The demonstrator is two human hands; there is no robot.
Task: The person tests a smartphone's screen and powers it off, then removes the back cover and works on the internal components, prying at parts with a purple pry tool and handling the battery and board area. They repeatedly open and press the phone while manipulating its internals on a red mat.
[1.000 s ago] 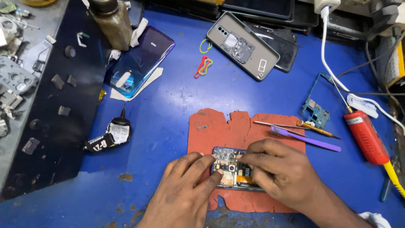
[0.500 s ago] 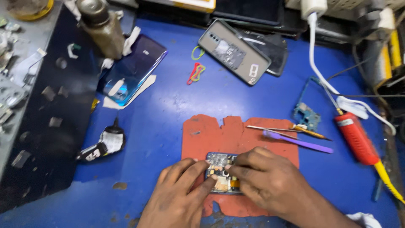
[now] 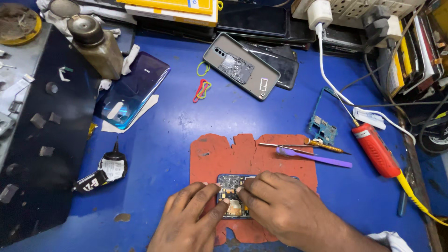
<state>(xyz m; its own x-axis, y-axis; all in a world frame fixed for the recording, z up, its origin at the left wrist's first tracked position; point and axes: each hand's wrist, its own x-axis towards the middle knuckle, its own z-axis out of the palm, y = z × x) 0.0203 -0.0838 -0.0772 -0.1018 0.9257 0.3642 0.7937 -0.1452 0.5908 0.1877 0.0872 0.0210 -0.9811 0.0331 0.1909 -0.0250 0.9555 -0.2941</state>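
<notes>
In the head view, the left hand [image 3: 189, 221] and right hand [image 3: 280, 207] cover most of an opened phone [image 3: 232, 193] at six o'clock, fingers pressing its innards, grasp unclear. It lies on a red mat [image 3: 252, 151] on the cluttered blue counter [image 3: 172, 140]; purple pry tool [image 3: 313, 157] at three o'clock.

At the top centre of the frame I see a flat yellow box [image 3: 170, 8] with a white edge. Beside it lie dark phone screens [image 3: 252, 21]. Lower left, a black glue tube [image 3: 100, 173] carries a white label.
</notes>
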